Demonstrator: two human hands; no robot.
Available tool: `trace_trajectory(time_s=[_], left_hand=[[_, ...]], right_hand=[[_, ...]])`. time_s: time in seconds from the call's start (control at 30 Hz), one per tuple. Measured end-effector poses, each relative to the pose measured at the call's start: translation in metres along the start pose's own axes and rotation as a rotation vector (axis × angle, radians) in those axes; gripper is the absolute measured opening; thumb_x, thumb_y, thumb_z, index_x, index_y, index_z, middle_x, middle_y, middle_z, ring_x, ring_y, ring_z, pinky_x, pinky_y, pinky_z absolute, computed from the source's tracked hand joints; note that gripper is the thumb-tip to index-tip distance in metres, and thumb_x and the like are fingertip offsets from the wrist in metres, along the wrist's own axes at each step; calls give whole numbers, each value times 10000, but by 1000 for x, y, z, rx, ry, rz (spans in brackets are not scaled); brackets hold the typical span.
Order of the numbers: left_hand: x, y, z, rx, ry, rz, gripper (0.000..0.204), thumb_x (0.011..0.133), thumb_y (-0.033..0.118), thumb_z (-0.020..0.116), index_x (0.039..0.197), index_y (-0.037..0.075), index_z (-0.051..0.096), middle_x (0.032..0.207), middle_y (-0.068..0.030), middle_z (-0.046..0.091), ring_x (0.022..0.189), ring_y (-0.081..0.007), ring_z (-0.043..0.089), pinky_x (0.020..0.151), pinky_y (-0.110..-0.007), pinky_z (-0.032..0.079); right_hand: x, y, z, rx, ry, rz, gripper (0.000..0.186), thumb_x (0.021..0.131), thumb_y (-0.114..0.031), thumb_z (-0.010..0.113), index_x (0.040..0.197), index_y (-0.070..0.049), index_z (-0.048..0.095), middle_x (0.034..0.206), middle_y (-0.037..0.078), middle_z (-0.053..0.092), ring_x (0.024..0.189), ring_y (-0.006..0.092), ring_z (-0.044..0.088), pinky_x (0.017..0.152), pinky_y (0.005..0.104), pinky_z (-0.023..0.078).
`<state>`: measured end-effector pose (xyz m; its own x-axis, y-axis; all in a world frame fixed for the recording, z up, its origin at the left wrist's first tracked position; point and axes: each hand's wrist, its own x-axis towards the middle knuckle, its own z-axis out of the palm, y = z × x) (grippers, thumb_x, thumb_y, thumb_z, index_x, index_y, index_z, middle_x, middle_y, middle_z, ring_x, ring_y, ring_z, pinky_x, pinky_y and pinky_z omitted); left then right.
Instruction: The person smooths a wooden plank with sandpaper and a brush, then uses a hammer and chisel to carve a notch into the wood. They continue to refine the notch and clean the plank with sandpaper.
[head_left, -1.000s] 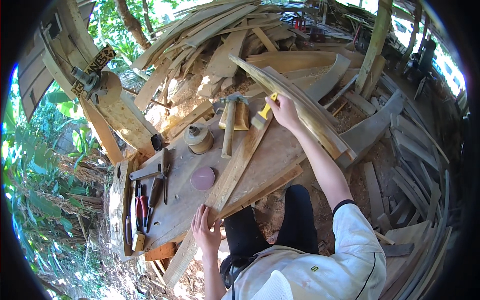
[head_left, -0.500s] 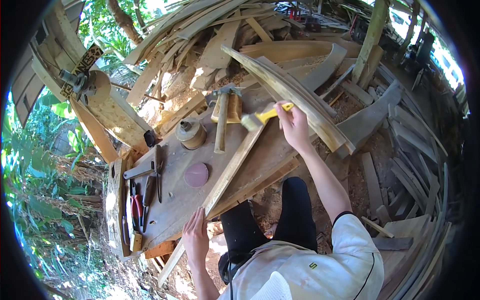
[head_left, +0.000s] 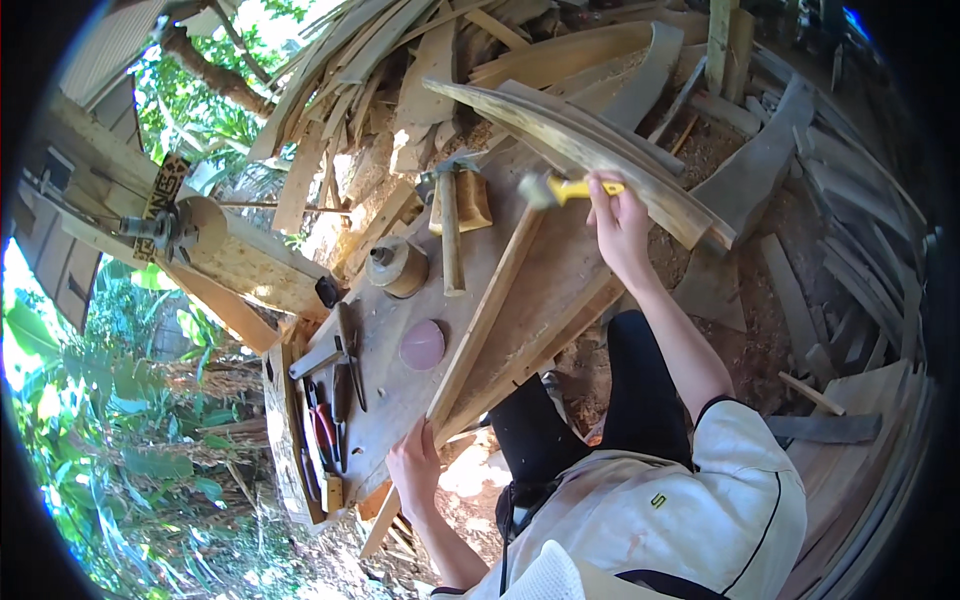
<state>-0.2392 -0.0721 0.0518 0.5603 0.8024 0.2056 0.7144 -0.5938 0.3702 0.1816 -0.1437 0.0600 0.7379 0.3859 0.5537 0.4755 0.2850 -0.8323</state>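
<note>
My right hand (head_left: 622, 225) grips the yellow handle of a paintbrush (head_left: 575, 189), its pale bristles blurred near the far end of a long wooden strip (head_left: 492, 300). This strip lies slanting across the workbench (head_left: 385, 335), its near end past the bench edge. Closed around the strip near that edge is my left hand (head_left: 415, 465); its fingertips are partly hidden. Left of the strip lies a round purplish sanding disc (head_left: 422, 345). Beyond it are a squat round container (head_left: 398, 268) with a dark top and a hammer (head_left: 452, 230) resting against a wooden block (head_left: 475, 203).
Red-handled pliers (head_left: 323, 430) and other hand tools lie along the bench's left side. A disc tool (head_left: 175, 230) is mounted on the timber frame at left. Long curved planks (head_left: 600, 155) lie beyond my right hand, with stacked boards (head_left: 400, 40) behind and offcuts at right.
My right hand has turned the brush more level, its bristles now by the strip's far end. My left hand's fingers, earlier stretched along the strip, are now curled around it. The whole view has shifted.
</note>
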Motion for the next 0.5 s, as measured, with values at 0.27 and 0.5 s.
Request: trace_trajectory(time_s=[0.27, 0.5], left_hand=[[13, -2, 6, 62, 0, -6, 261, 843, 245, 768, 992, 33, 736, 787, -177, 702, 703, -382, 675, 628, -438, 509], [23, -8, 4, -51, 2, -24, 258, 821, 254, 784, 943, 37, 718, 752, -188, 664, 680, -412, 630, 602, -437, 466]], right_hand=[[-8, 13, -10, 116, -9, 161, 225, 1042, -234, 558, 1122, -42, 643, 881, 35, 690, 570, 64, 567, 514, 206, 439], [-11, 19, 1, -36, 52, 55, 259, 1035, -280, 575, 1085, -39, 652, 741, 24, 654, 565, 91, 587, 514, 244, 434]])
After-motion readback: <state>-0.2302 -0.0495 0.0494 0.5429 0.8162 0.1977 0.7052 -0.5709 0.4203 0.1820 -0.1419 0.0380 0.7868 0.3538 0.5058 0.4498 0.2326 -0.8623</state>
